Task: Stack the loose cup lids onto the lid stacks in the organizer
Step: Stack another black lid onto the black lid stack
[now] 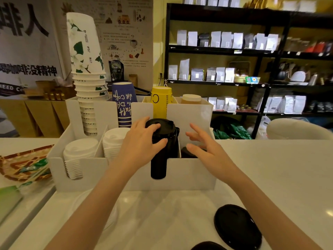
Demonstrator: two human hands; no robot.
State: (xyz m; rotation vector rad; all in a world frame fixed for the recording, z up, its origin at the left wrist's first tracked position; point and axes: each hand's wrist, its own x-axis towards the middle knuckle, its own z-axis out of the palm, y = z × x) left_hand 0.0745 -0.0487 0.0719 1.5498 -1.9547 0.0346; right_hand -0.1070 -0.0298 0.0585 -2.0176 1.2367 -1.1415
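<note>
In the front row of the organizer [191, 177], left hand [142, 141] grips the top of the black stack [162, 156] while right hand [207, 147] hovers spread beside it, so not done imo: two loose lids [237, 226] sit by the near edge of the table [270, 168].

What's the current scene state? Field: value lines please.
left hand: grips top of black lid stack in organizer
right hand: open, empty, right of that stack
loose black lids: one on counter, another cut off at bottom edge
white lid stacks: two, in organizer's left slots
</note>
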